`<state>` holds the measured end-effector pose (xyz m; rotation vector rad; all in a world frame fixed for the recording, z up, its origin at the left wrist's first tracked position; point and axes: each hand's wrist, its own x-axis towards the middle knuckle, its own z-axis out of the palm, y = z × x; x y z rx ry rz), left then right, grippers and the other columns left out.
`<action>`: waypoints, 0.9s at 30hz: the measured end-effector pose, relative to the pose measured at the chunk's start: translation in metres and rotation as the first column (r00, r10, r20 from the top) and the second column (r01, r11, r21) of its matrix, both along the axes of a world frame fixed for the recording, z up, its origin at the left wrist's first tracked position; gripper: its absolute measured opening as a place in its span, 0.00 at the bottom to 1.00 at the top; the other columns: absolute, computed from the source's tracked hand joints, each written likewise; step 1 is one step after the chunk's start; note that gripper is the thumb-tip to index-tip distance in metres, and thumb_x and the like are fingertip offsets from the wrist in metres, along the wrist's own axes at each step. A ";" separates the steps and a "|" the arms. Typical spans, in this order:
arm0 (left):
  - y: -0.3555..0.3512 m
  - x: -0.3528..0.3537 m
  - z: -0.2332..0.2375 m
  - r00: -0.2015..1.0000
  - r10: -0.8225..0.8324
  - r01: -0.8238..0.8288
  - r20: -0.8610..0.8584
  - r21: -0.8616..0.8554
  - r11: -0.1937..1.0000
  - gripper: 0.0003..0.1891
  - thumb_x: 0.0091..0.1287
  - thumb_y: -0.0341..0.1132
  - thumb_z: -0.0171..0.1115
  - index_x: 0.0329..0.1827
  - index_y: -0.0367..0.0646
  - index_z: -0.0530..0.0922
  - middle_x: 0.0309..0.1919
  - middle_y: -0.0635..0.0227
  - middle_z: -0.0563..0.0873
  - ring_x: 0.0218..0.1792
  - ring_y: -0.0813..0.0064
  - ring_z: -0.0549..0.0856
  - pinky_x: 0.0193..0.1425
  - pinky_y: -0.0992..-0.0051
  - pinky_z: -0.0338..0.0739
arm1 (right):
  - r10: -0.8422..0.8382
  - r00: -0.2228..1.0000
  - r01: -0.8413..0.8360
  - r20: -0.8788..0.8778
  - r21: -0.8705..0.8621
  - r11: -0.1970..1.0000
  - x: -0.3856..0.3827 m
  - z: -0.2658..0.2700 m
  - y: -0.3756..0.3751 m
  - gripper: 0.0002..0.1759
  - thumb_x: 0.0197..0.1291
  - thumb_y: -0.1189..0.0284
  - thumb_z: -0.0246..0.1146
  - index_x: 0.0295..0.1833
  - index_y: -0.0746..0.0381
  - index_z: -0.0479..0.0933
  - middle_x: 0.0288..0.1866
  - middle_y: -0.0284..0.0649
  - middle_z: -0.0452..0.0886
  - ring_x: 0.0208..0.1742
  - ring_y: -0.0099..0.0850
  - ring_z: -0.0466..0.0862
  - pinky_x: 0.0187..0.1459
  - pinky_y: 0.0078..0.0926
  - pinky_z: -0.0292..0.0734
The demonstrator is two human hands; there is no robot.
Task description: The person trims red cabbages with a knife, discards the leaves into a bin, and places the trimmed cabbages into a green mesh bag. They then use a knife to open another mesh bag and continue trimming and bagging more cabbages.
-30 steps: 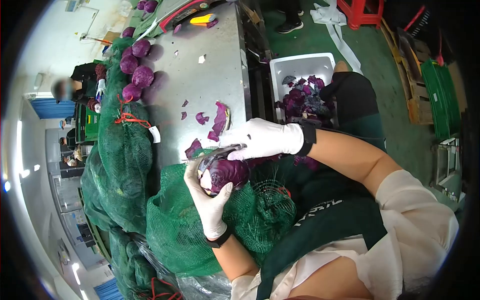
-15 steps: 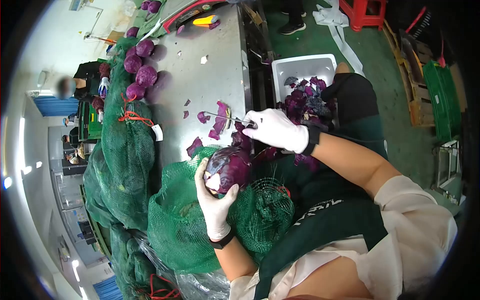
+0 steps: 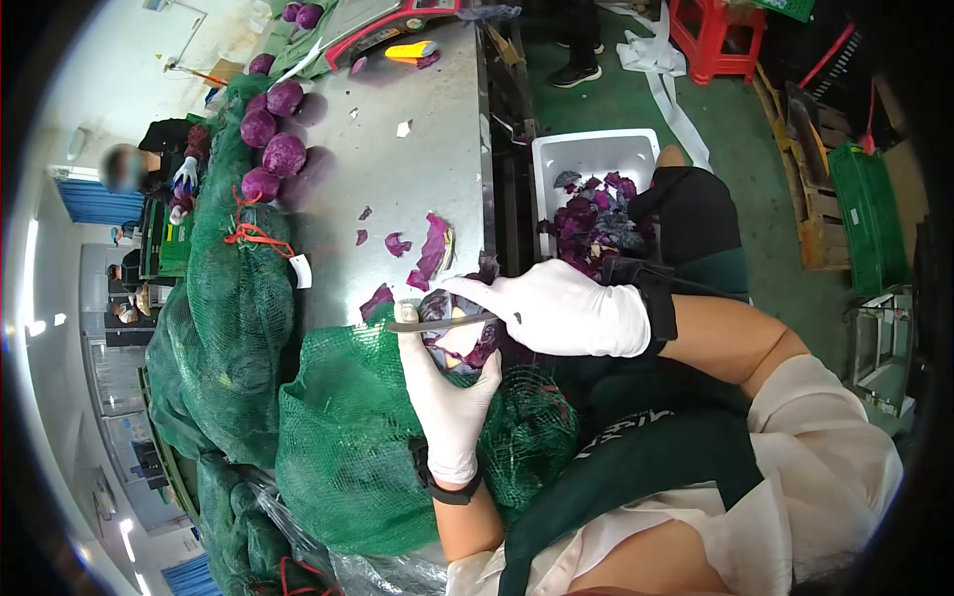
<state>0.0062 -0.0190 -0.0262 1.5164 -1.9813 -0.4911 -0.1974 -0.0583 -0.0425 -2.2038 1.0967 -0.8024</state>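
Observation:
My left hand [image 3: 449,397], in a white glove, cups a red cabbage [image 3: 459,343] from below, just above a green net sack [image 3: 358,447]. My right hand [image 3: 561,310], also gloved, grips a knife [image 3: 437,323] whose blade lies across the top of the cabbage. Most of the cabbage is hidden between the two hands. Torn purple leaves [image 3: 433,248] lie on the steel table [image 3: 417,169] just beyond.
Several whole red cabbages [image 3: 274,139] sit at the table's far left beside a long green net sack [image 3: 238,298]. A white bin [image 3: 594,159] holding purple leaf scraps stands on the green floor to the right. Another person [image 3: 159,159] works at the far left.
My right hand swung the knife out over the table, then brought it back onto the cabbage. The left hand turned the cabbage and stayed over the sack.

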 end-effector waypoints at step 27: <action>0.006 0.048 -0.006 0.993 -0.122 0.121 -0.009 -0.055 0.991 0.47 0.45 0.29 0.78 0.73 0.42 0.67 0.69 0.53 0.69 0.71 0.52 0.71 0.77 0.57 0.64 | -0.488 0.866 0.434 0.111 0.320 0.842 0.021 -0.084 -0.093 0.24 0.62 0.54 0.66 0.58 0.58 0.82 0.41 0.52 0.86 0.43 0.50 0.87 0.45 0.42 0.82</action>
